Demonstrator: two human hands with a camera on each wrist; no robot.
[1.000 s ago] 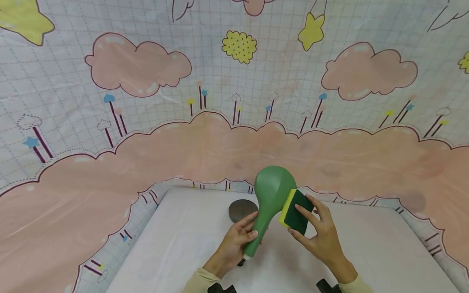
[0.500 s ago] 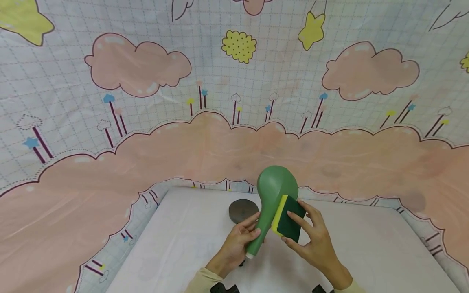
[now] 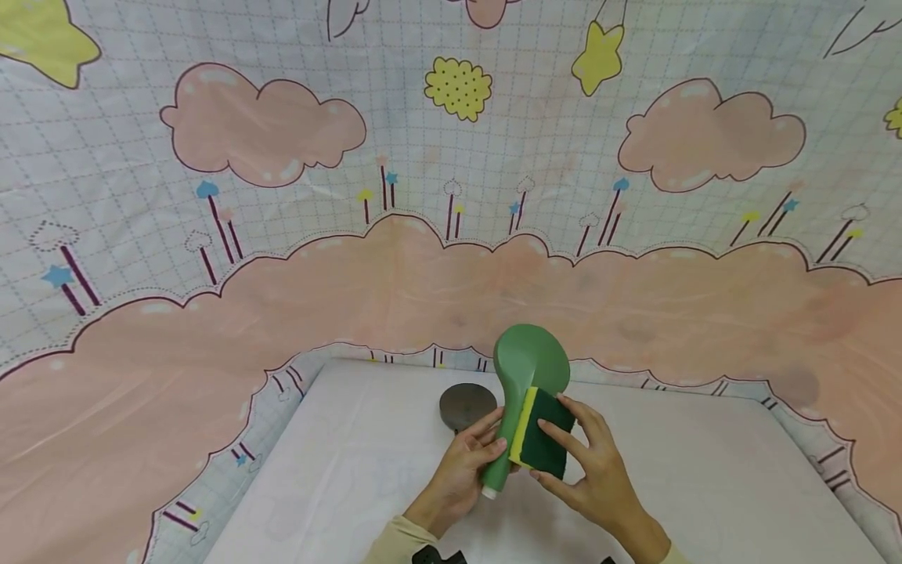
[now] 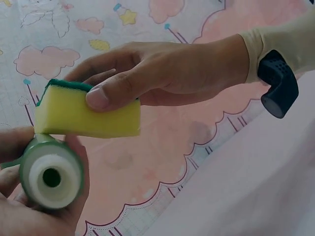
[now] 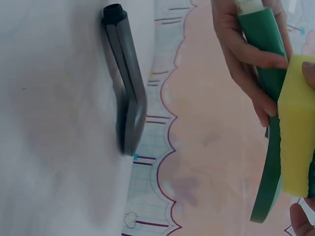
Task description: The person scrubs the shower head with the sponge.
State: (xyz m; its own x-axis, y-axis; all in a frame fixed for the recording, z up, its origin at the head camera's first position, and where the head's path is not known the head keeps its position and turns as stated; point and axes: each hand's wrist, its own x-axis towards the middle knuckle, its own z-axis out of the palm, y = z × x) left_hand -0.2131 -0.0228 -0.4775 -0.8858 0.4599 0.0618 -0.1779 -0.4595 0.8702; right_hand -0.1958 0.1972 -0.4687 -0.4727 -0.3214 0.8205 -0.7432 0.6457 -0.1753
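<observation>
My left hand (image 3: 454, 478) grips the handle of a green shower head (image 3: 524, 356), its round head tilted up and away. The white threaded end (image 4: 51, 177) of the handle faces the left wrist view. A sponge (image 3: 550, 439) with a yellow side and a dark green scouring side is pinched between the thumb and fingers of my right hand (image 3: 599, 482). Its yellow side (image 5: 295, 132) lies against the handle, close to my left fingers. In the right wrist view, only fingertips of my right hand show at the right edge.
A dark grey shower head (image 3: 468, 406) lies on the white table (image 3: 317, 470), behind my left hand; its whole length (image 5: 125, 78) shows in the right wrist view. Behind the table hangs a cloth (image 3: 423, 290) printed with clouds and stars.
The sponge in my right hand has moved down and left, from beside the green shower head's round part to its handle. My left hand has shifted slightly right, still gripping the handle.
</observation>
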